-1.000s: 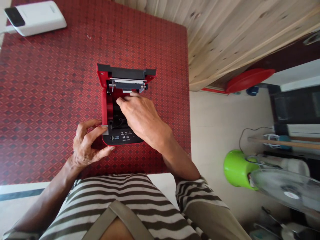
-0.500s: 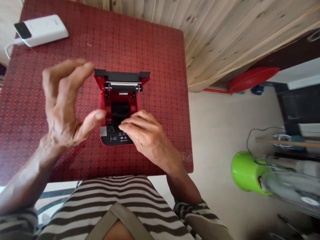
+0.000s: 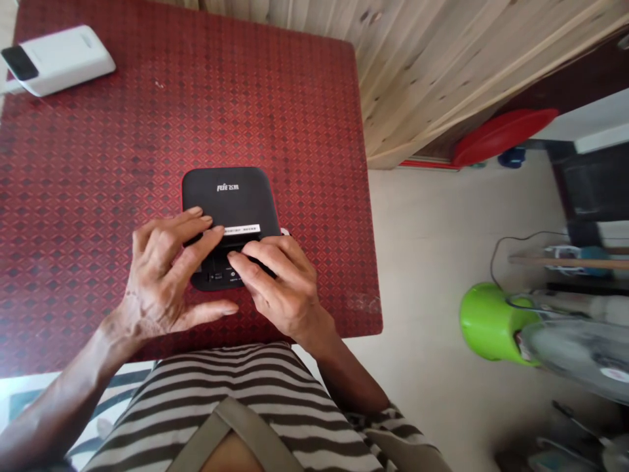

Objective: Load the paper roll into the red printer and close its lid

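Note:
A small black label printer [image 3: 233,204] with red sides and white lettering on its lid lies on the table in front of me. The lid is down, with a white barcode sticker [image 3: 243,229] near its front edge. My left hand [image 3: 164,265] rests its spread fingertips on the lid's left front part, the thumb held apart below the printer. Over the front right of the printer, my right hand [image 3: 280,278] has thumb and fingers pinched together by the slot. Whatever is between those fingertips is hidden. White symbols show on the black front panel [image 3: 221,278].
The table [image 3: 275,118] has a red diamond-patterned cover. A white power bank [image 3: 69,59] with a dark end lies at its far left corner. A wooden panel wall [image 3: 417,78] borders the far side. On the floor to the right stands a lime-green bucket [image 3: 484,321].
The printer's raised lid has come down. My left hand has moved from the air at left onto the lid. My right hand has stayed pinched at the printer's front.

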Motion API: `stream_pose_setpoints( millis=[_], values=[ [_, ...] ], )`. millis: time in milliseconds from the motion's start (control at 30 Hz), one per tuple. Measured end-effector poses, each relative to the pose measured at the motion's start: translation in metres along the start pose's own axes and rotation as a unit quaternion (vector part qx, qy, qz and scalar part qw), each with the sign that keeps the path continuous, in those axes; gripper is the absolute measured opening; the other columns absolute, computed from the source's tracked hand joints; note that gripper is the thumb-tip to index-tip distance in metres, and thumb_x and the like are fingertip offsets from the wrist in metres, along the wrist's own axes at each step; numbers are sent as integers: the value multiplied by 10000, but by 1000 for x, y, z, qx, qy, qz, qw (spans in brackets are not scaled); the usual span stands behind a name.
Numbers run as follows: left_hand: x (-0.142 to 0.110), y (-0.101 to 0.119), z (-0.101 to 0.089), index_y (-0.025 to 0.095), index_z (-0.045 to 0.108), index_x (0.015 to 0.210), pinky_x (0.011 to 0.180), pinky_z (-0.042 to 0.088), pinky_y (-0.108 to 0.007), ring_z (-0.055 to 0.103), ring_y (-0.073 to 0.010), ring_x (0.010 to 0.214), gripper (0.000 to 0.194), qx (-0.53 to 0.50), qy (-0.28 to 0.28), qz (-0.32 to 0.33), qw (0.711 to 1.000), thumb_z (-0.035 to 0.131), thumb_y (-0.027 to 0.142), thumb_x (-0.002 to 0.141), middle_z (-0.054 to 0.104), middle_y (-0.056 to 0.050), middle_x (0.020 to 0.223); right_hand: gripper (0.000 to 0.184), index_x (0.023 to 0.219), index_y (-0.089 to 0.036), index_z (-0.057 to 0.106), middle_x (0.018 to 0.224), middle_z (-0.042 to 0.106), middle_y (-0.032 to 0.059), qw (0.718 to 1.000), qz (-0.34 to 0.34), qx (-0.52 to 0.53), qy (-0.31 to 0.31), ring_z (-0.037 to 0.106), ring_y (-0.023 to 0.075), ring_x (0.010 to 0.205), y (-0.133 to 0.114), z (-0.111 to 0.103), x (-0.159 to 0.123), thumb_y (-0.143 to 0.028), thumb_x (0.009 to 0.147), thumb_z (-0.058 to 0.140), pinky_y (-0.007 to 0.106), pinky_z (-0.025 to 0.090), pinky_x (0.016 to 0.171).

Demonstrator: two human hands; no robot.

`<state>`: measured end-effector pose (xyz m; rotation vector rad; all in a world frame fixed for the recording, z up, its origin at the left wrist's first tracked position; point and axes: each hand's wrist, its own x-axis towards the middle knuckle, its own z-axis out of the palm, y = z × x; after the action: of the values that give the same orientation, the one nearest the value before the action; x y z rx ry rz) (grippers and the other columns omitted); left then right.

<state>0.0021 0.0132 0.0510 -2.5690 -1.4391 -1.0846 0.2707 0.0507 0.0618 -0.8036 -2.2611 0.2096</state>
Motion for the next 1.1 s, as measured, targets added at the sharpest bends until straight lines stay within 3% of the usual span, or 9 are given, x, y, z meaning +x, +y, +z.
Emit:
stream_pose_setpoints(
  millis=[133, 233, 467, 600, 733, 867, 967, 1100],
  values=[
    [-14, 2, 12, 247, 627, 1900, 1341, 604, -563, 828, -444, 1604, 880, 10, 13, 9, 1000, 843, 751, 1212, 845, -199, 1652, 245, 1389, -250, 941, 1263, 960, 105, 1000, 15, 2, -18, 860, 274, 1133, 1, -2, -3, -136, 1254, 771, 511, 736, 1154],
    [-16, 0, 15, 300, 631, 1894, 1315, 619, -553, 846, -428, 1586, 806, 17, 15, -1, 1000, 890, 635, 1208, 850, -163, 1664, 218, 1406, -237, 935, 1277, 959, 120, 1000, 12, 8, -8, 869, 282, 1142, 2, -4, -2, -206, 1276, 762, 506, 750, 1134],
    [-14, -3, 16, 410, 739, 1787, 1254, 662, -617, 883, -432, 1474, 759, 1, 35, -19, 999, 977, 678, 1118, 886, -116, 1562, 212, 1401, -224, 889, 1242, 969, 93, 995, 26, 70, 73, 896, 251, 1103, 5, -10, 1, -141, 1259, 755, 466, 774, 1075],
    [-15, -7, 18, 426, 803, 1703, 1256, 658, -649, 877, -453, 1464, 705, -18, 30, -35, 999, 990, 717, 1089, 880, -118, 1551, 239, 1404, -279, 904, 1228, 974, 76, 992, 64, 57, 87, 920, 276, 1088, 13, -15, -4, -167, 1251, 759, 506, 787, 1014],
    [-19, -5, 25, 380, 756, 1757, 1295, 647, -645, 856, -460, 1502, 756, -17, 37, -28, 999, 984, 687, 1105, 856, -148, 1585, 261, 1355, -299, 930, 1191, 974, 70, 986, 117, 49, 105, 931, 274, 1062, 22, -15, -14, -199, 1275, 702, 496, 790, 970],
    [-35, 6, 29, 361, 706, 1811, 1302, 674, -635, 818, -438, 1516, 852, -18, 94, -52, 994, 1057, 606, 1074, 804, -153, 1627, 271, 1435, -286, 904, 1279, 968, 92, 974, 167, 89, 127, 925, 262, 1135, 18, -3, -33, -194, 1273, 706, 444, 787, 966],
    [-53, 12, 27, 345, 718, 1791, 1207, 743, -615, 828, -384, 1388, 857, 21, 140, -67, 988, 1093, 557, 1050, 806, -132, 1535, 338, 1594, -271, 832, 1338, 944, 123, 970, 187, 91, 123, 875, 244, 985, 9, 10, -48, -277, 1284, 699, 410, 770, 832],
    [-71, 13, 24, 345, 764, 1698, 1135, 793, -614, 855, -373, 1357, 629, 51, 126, -80, 987, 992, 529, 1141, 826, -126, 1510, 418, 1680, -234, 743, 1313, 913, 145, 975, 184, 70, 108, 762, 221, 796, 5, 21, -55, -421, 1322, 636, 407, 727, 711]
  ],
)
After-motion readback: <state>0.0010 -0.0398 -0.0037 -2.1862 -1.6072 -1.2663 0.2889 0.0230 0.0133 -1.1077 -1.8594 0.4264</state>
